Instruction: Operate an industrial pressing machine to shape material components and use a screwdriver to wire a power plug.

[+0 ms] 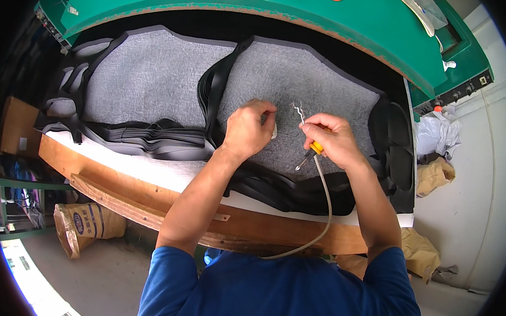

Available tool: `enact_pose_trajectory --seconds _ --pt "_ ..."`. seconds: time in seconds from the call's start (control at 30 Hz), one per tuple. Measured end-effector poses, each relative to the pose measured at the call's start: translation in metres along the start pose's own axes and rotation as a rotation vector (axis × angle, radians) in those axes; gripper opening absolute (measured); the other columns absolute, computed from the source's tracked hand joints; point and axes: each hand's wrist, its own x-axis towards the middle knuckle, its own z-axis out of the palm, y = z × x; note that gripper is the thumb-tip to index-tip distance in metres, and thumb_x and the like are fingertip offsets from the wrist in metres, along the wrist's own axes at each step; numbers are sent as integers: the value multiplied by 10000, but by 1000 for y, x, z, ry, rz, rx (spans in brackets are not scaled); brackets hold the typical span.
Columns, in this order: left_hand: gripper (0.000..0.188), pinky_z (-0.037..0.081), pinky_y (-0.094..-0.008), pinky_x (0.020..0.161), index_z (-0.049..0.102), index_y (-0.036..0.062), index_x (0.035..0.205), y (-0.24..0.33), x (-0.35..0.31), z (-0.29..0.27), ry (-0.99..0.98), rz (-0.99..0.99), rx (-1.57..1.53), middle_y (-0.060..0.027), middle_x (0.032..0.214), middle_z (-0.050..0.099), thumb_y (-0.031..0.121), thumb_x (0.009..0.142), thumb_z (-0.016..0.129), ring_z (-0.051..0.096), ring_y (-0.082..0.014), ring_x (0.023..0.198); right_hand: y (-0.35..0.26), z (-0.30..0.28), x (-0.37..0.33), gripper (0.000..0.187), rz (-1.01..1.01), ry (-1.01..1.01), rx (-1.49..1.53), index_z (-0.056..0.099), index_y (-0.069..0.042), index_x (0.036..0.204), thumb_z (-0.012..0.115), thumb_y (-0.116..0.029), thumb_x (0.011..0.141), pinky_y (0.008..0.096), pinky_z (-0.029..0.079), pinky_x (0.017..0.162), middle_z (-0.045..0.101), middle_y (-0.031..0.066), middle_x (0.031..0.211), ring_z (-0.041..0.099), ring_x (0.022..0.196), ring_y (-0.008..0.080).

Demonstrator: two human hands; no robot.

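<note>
Two stacks of grey felt-faced panels with black edging lie side by side on the desk (165,173), a white top over a wooden front edge. The left stack (148,76) is untouched; the right stack (304,86) is under both hands. A green machine hood (262,11) arches over the far side of the desk and shades the back edges of both stacks, so open room is mostly toward the near edge, where a strip of bare white top shows in front of the left stack.

The left hand (248,129) rests on the top panel of the right stack, its fingers curled around a small pale piece (274,130); most of that piece is hidden by the hand, so I cannot tell what it is. The right hand (334,141) is clenched around a tool with a yellow-and-black grip (313,150), its thin tip pointing down toward the felt. A pale cord (326,209) runs from the tool down over the near edge of the desk. A short twisted bit of white wire (297,110) stands just above the right hand, between the two hands.

Below the desk on the left is one brown sack (87,223); crumpled brown sacks (434,176) and white plastic (437,134) lie at the right, by the wall.
</note>
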Motion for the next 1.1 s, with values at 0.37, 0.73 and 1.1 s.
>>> enact_pose_trajectory --seconds 0.37,0.73,1.1 --pt "110 489 -212 674 666 -7 1001 25 0 -6 -291 -120 -1039 -20 859 668 74 935 631 589 -62 762 14 -3 -1 200 -83 -234 192 635 26 966 589 -167 941 215 402 496 622 51 667 575 569 110" --pt "121 460 -185 584 663 18 972 17 2 -2 -230 -302 -1095 -5 834 658 125 919 655 568 -50 676 17 5 -1 226 -4 -158 479 625 20 980 553 -192 947 216 382 432 604 59 650 556 526 113" --pt "107 484 -206 675 648 5 1001 26 -1 -4 -253 -109 -1036 -15 874 659 89 939 623 600 -66 780 16 6 -4 207 -35 -132 431 630 8 992 573 -184 941 208 360 430 610 62 667 549 540 102"
